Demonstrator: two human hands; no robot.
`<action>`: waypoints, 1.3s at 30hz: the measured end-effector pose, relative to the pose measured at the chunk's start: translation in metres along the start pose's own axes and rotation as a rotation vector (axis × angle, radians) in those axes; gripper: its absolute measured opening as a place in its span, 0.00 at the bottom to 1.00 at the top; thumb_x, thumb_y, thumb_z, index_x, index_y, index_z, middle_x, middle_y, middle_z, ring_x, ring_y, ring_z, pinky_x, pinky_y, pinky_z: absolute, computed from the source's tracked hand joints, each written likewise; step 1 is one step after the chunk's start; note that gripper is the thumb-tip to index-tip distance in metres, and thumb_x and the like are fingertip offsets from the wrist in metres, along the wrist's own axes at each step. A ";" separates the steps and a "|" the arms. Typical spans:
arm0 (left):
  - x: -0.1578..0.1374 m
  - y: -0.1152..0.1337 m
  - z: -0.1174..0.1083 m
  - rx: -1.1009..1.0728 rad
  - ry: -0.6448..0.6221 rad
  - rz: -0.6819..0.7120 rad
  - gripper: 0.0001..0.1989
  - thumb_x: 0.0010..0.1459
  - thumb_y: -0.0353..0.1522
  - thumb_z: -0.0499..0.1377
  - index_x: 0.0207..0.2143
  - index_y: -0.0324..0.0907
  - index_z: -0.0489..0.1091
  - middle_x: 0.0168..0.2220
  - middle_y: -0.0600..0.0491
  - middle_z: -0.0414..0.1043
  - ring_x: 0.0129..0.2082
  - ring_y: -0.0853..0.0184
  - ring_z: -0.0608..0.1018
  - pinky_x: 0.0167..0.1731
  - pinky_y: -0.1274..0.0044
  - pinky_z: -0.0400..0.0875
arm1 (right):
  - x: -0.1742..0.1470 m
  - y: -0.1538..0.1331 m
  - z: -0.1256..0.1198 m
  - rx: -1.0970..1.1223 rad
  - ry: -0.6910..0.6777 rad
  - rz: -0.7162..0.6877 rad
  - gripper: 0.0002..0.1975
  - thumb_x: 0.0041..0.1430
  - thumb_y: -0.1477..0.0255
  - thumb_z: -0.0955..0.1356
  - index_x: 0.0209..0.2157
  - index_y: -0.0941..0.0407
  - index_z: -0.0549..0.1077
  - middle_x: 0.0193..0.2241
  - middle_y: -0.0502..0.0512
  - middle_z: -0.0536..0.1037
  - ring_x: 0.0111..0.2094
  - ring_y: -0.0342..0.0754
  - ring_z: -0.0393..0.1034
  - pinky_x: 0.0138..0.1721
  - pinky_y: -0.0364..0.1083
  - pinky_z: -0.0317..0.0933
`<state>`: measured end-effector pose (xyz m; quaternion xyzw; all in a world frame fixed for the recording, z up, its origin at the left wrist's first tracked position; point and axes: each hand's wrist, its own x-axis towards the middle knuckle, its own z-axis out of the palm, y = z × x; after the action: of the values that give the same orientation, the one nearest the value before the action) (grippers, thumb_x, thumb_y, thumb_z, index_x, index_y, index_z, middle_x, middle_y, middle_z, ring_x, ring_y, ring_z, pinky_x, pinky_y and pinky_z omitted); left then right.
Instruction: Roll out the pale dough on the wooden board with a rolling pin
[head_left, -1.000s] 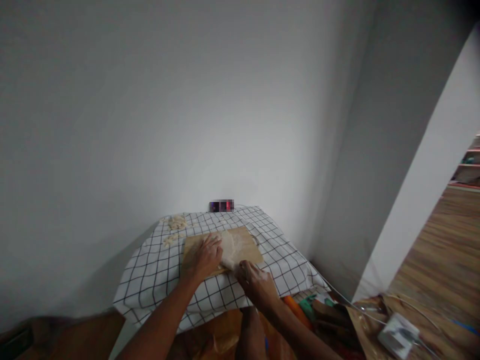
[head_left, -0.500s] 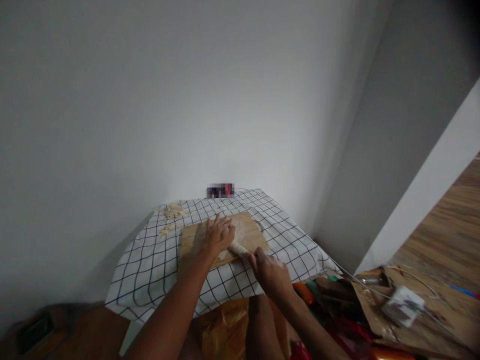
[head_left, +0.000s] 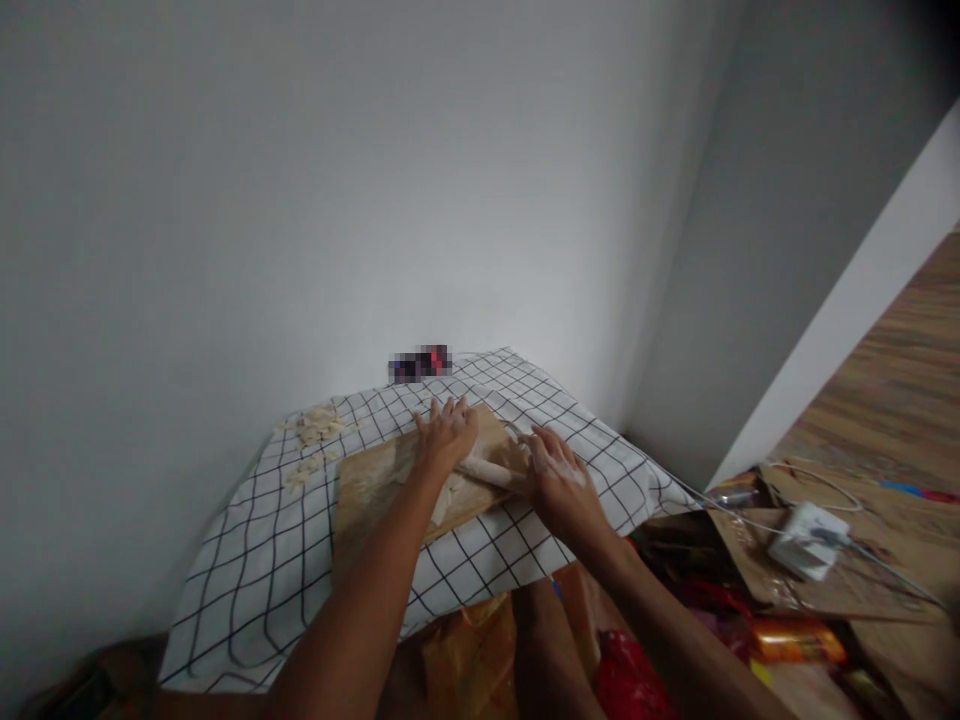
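A wooden board (head_left: 367, 487) lies on a black-and-white checked cloth (head_left: 247, 560) over a small table in the wall corner. A floury rolling pin (head_left: 491, 473) lies across the board on flattened pale dough (head_left: 448, 497). My left hand (head_left: 448, 436) presses flat on the pin's left part, fingers stretched toward the wall. My right hand (head_left: 560, 483) rests flat on its right end, dusted with flour.
Small dough pieces (head_left: 313, 428) lie on the cloth at the far left near the wall. A blurred dark object (head_left: 420, 363) sits at the table's back edge. On the wooden floor to the right are a white charger with cable (head_left: 806, 527), cardboard and coloured wrappers (head_left: 787, 638).
Both hands have pushed the rolling pin away from me across the board toward the wall. The view has tilted, so the table now sits lower left and closer.
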<state>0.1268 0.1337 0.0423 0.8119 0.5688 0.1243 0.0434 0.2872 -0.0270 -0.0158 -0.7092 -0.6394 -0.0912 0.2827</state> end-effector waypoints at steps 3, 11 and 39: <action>0.008 0.007 -0.002 -0.015 -0.007 -0.014 0.31 0.82 0.42 0.43 0.79 0.48 0.68 0.81 0.46 0.62 0.84 0.39 0.55 0.78 0.33 0.45 | 0.011 0.000 -0.003 -0.007 -0.019 0.045 0.23 0.77 0.74 0.64 0.68 0.53 0.74 0.73 0.67 0.73 0.75 0.61 0.64 0.67 0.56 0.68; 0.005 0.016 -0.008 0.045 -0.006 -0.021 0.32 0.82 0.38 0.39 0.79 0.47 0.67 0.82 0.47 0.61 0.84 0.42 0.54 0.79 0.35 0.48 | 0.018 -0.005 -0.012 0.078 -0.055 0.098 0.22 0.80 0.73 0.60 0.66 0.54 0.76 0.68 0.66 0.78 0.68 0.57 0.73 0.67 0.55 0.69; -0.155 -0.033 -0.065 0.177 -0.100 -0.020 0.32 0.81 0.40 0.39 0.76 0.48 0.71 0.81 0.48 0.63 0.84 0.50 0.57 0.81 0.48 0.54 | -0.050 -0.050 -0.035 0.245 -0.170 -0.134 0.17 0.78 0.70 0.67 0.60 0.47 0.83 0.66 0.58 0.83 0.72 0.59 0.72 0.77 0.68 0.53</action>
<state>0.0305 -0.0037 0.0744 0.8121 0.5826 0.0322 0.0012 0.2393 -0.0866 0.0027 -0.6305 -0.7131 0.0292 0.3051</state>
